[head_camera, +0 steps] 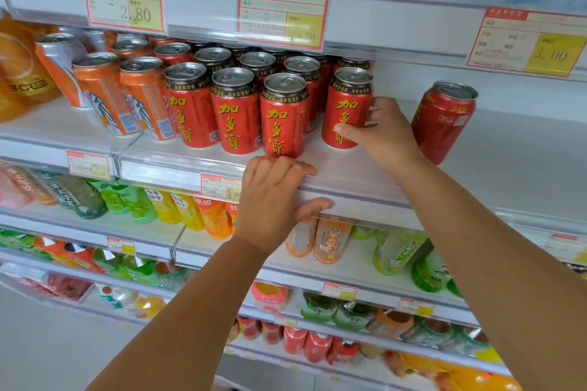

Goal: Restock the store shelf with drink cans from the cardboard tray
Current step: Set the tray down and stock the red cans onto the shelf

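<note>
Head view: the white store shelf (508, 152) with a clear plastic front lip carries rows of red drink cans with yellow lettering (235, 111). The left hand (273, 203) curls over its near lip. The right hand (387, 133) wraps thumb and fingers round the rightmost front can (346, 105), upright on the shelf.

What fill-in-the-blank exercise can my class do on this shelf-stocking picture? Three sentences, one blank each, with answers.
1. The right hand grips a ____ can.
2. The left hand holds the front edge of the ____, not a can.
3. The lone can stands to the ____ of the right hand.
Missing words: red; shelf; right.
</note>
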Demonstrator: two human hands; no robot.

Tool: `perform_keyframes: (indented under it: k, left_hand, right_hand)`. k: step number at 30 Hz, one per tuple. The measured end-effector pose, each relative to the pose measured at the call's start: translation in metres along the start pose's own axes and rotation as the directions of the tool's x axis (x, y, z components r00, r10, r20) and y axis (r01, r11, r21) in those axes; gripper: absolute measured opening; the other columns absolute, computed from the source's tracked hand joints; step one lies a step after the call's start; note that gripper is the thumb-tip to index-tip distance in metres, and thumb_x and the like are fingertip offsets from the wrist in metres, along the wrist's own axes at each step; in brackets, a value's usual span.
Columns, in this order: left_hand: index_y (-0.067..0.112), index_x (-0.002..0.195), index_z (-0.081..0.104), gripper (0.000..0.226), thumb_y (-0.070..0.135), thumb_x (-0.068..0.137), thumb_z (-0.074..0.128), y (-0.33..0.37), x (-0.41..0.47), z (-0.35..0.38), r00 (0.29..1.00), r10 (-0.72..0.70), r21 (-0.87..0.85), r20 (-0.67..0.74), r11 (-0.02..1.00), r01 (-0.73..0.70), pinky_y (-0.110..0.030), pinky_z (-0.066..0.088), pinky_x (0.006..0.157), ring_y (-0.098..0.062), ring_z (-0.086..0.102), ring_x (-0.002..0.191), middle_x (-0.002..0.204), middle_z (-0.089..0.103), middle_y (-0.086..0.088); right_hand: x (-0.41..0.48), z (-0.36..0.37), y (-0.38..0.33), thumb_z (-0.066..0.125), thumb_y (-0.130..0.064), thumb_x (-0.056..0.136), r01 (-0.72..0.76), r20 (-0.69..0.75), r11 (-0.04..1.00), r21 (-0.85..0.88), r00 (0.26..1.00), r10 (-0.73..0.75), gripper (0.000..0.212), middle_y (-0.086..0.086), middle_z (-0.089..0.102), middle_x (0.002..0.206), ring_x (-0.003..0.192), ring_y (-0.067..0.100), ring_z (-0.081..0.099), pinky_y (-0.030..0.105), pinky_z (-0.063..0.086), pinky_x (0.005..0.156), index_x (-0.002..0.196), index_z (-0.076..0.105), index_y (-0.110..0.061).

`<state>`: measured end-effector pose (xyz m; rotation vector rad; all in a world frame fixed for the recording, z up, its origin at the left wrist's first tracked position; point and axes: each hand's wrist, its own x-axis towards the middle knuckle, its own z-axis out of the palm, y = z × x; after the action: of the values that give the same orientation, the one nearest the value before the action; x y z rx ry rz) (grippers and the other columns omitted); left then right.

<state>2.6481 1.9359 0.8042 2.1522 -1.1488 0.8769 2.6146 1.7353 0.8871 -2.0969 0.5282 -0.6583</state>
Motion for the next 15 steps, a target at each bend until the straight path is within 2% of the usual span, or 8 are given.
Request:
perform_keyframes:
  k: [3, 8, 15]
  left_hand:
    - [0.019, 0.106, 0.068, 0.055, 0.068, 0.085, 0.054, 0.000, 0.000, 0.001, 1.000, 0.012, 0.001, -0.012, 1.000, -0.012, -0.034, 0.034, 0.092, -0.024, 0.054, 0.092, 0.099, 0.062, 0.002]
    - [0.020, 0.106, 0.068, 0.054, 0.068, 0.086, 0.053, -0.001, -0.001, 0.002, 1.000, 0.019, 0.009, -0.014, 1.000, -0.019, -0.035, 0.034, 0.093, -0.023, 0.053, 0.094, 0.100, 0.061, 0.002]
    - [0.019, 0.106, 0.067, 0.054, 0.067, 0.086, 0.053, 0.000, 0.000, 0.000, 1.000, 0.020, 0.013, -0.010, 1.000, -0.019, -0.034, 0.034, 0.091, -0.024, 0.052, 0.092, 0.099, 0.061, 0.001]
  right_hand:
    - [0.007, 0.008, 0.006, 0.083, -0.031, 0.072, 0.019, -0.043, 1.000, 0.003, 0.999, -0.019, 0.058, -0.006, 0.060, 0.103, 0.098, 0.015, 0.063, 0.027, 0.048, 0.086, 0.116, 0.049, -0.015]
    - [0.013, 0.014, 0.011, 0.081, -0.038, 0.073, 0.020, -0.063, 1.000, -0.011, 0.998, -0.021, 0.062, -0.003, 0.060, 0.110, 0.100, 0.019, 0.062, 0.037, 0.049, 0.092, 0.122, 0.050, -0.015]
    - [-0.005, 0.005, -0.006, 0.074, -0.041, 0.080, 0.000, -0.011, 0.990, -0.138, 1.000, -0.002, 0.066, 0.005, 0.057, 0.123, 0.110, 0.021, 0.058, 0.032, 0.045, 0.092, 0.131, 0.043, -0.012]
